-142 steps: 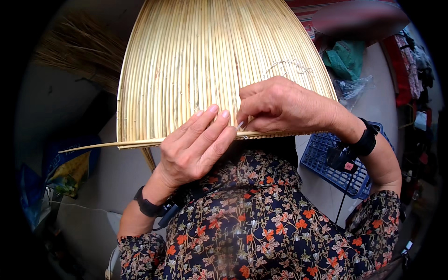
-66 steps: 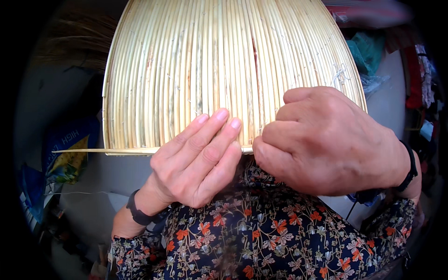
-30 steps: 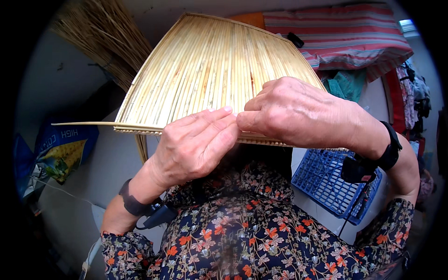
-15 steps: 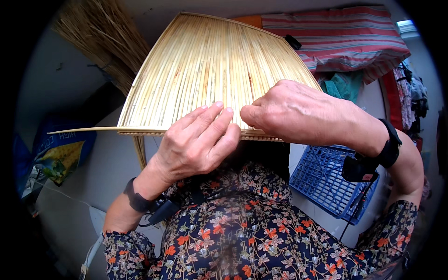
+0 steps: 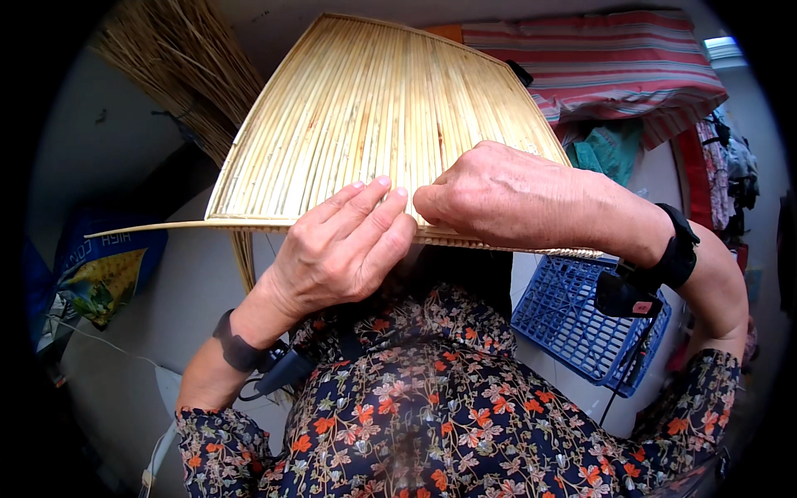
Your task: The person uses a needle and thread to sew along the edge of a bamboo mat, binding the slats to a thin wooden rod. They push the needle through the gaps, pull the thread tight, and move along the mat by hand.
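Note:
A large panel of pale stalks laid side by side (image 5: 365, 100), with a thin raised border, slopes up and away from my lap. My left hand (image 5: 344, 241) lies over its near edge, fingers resting on the stalks and thumb hidden; it grips that edge. Just right of it, my right hand (image 5: 481, 191) is closed in a fist against the same edge. What its fingers pinch is hidden. A thin stalk strip (image 5: 149, 226) runs along the near edge and sticks out past the left corner.
A bundle of dry stalks (image 5: 178, 66) leans at the far left, above a blue and yellow bag (image 5: 108, 274). A blue plastic crate (image 5: 573, 324) stands on the floor at right. Red striped cloth (image 5: 598, 58) covers something at the far right.
Both hands have shifted slightly left along the near edge. The panel has tilted and moved up a little, and more of its near edge shows below my right wrist.

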Demonstrator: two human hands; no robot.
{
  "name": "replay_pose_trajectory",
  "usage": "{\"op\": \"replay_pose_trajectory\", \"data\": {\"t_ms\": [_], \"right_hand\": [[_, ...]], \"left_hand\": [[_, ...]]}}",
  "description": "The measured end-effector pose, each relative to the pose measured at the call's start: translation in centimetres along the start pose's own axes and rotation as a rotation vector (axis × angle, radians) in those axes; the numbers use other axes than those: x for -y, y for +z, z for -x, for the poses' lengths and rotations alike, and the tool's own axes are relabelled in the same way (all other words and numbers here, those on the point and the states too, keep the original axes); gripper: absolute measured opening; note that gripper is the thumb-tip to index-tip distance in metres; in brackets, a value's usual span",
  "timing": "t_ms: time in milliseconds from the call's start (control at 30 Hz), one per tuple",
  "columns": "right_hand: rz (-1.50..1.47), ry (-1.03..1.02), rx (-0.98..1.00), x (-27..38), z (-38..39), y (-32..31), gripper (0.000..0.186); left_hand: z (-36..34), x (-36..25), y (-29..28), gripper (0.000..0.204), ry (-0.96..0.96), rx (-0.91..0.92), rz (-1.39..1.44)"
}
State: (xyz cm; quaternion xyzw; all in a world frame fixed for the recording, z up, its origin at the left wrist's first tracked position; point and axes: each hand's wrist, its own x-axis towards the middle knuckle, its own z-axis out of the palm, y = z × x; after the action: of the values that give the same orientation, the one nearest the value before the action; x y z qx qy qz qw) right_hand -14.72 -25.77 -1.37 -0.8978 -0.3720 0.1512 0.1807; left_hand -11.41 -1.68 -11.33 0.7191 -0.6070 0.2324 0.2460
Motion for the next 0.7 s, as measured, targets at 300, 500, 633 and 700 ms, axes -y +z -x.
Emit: {"op": "replay_pose_trajectory", "data": {"t_ms": [300, 500, 633, 700], "right_hand": [[-0.263, 0.265, 0.111, -0.2, -2.2, -10.4, 0.015], [-0.579, 0.347, 0.128, -2.1, -2.6, -11.1, 0.017], [-0.743, 0.415, 0.061, -2.3, -1.2, -8.7, 0.015], [-0.883, 0.485, -0.006, -3.1, -0.2, -7.5, 0.015]], "left_hand": [[-6.2, 5.7, -6.4, 0.027, -0.078, 0.103, 0.117], [-8.6, 10.2, -8.7, 0.027, 0.018, 0.215, 0.373], [-10.4, 11.6, -8.2, 0.024, 0.075, 0.381, 0.483], [-11.3, 11.6, -8.1, 0.024, 0.095, 0.403, 0.5]]}}
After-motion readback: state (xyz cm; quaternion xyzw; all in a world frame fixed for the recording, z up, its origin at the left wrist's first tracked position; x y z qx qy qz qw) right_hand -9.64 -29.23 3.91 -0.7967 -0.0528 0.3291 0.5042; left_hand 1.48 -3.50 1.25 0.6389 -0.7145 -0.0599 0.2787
